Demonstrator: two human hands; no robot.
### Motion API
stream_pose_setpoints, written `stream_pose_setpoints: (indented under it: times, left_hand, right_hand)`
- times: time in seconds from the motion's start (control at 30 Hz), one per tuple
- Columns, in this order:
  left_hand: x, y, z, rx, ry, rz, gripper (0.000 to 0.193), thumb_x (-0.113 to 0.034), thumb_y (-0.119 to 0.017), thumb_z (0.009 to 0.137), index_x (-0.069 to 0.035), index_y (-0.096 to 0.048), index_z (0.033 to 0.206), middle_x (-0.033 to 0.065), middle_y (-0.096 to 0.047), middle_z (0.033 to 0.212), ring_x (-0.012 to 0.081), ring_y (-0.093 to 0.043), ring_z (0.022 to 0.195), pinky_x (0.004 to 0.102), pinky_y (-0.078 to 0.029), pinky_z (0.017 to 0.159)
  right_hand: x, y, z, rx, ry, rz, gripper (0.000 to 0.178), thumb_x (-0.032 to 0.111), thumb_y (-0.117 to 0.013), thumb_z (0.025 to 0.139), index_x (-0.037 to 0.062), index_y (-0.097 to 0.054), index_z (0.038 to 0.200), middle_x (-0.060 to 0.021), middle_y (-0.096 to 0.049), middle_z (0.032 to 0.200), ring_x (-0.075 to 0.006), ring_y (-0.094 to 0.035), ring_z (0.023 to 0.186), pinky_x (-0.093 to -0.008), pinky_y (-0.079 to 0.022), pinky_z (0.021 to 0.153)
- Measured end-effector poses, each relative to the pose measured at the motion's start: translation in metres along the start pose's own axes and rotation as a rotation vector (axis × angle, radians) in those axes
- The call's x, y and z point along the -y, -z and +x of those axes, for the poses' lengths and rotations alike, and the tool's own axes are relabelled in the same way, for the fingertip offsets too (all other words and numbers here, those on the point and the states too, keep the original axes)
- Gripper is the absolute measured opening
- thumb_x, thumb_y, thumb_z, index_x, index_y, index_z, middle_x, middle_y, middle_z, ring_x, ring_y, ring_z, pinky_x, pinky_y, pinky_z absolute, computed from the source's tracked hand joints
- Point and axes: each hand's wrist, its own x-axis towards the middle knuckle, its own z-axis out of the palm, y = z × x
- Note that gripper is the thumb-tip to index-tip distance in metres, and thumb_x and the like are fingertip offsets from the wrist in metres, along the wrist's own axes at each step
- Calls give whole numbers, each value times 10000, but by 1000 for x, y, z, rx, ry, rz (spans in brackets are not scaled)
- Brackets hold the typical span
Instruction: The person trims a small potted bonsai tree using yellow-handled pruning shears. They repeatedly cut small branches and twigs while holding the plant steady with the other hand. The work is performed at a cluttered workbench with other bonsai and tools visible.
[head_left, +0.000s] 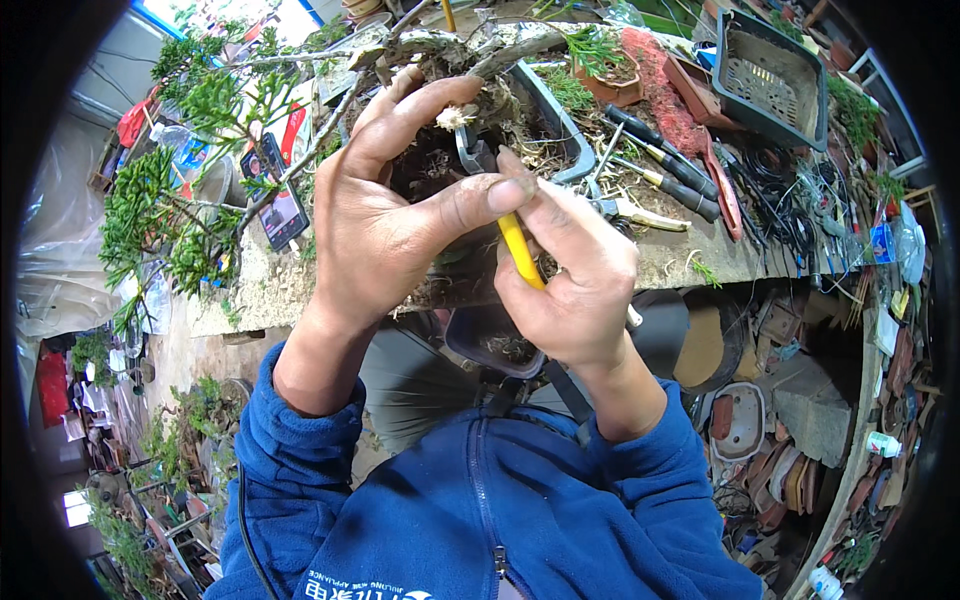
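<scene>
A juniper with a bare, gnarled trunk [500, 108] and green foliage [190, 200] reaching left stands in a grey plastic pot [563, 125]. My left hand [385, 195] curves round the trunk, its fingers bent against the wood. Its thumb lies across the tool at my right fingertips. In my right hand [578, 270] are yellow-handled pliers [520, 250], their metal jaws pointing up beside a pale, torn wood stub [455, 117]. Whether the jaws bite the wood cannot be made out. My fingers hide part of the handles.
Dark-handled tools [668, 165] lie right of the pot near red-handled shears [722, 190]. Black cables [785, 200] and an empty grey tray [770, 85] are farther right. A phone [273, 195] stands at the left. Wood chips litter the worktable [660, 255]. A dark basin [490, 345] sits below its edge.
</scene>
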Motion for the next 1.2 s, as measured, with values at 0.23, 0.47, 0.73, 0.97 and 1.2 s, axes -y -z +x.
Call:
stream_pose_setpoints:
  times: [0.23, 0.47, 0.73, 0.97, 1.2]
  left_hand:
    - [-1, 2, 2, 10, -15, -14, 736, -359, -1003, 698, -54, -755, 1320, 176, -741, 1320, 357, -526, 1459, 460, -385, 1225]
    - [-8, 11, 1, 152, 29, 87, 868, -245, -955, 773, 80, -573, 1482, 178, -598, 1483, 207, -576, 1342, 339, -410, 1181]
    - [-3, -2, 0, 0, 24, -119, 715, -324, -958, 774, -24, -716, 1376, 260, -645, 1420, 339, -497, 1477, 418, -361, 1228]
    - [-1, 6, 2, 91, -47, -165, 687, -277, -888, 842, 1, -667, 1429, 253, -561, 1499, 341, -472, 1483, 414, -336, 1235]
    - [-5, 3, -2, 75, 81, -133, 676, -267, -927, 804, -4, -690, 1380, 227, -606, 1448, 274, -580, 1361, 390, -390, 1198]
  right_hand:
    - [8, -8, -16, 96, -366, 414, 541, -142, -644, 849, -46, -683, 1380, -172, -778, 1094, -181, -754, 921, -281, -583, 836]
    - [11, -39, -28, 44, -595, 1784, 621, -82, -654, 900, -17, -572, 1511, -175, -729, 1159, -236, -722, 930, -348, -599, 730]
    - [39, -16, -15, -46, -538, 792, 658, -111, -716, 870, -77, -559, 1508, -110, -719, 1229, -141, -695, 1070, -278, -562, 917]
    - [45, -29, -15, -61, -532, 710, 640, -167, -676, 894, -112, -509, 1510, -87, -690, 1186, -100, -660, 1044, -262, -546, 912]
    - [9, -46, -27, 24, -602, 1858, 598, -48, -602, 952, 10, -524, 1542, -187, -699, 1156, -232, -714, 907, -331, -607, 663]
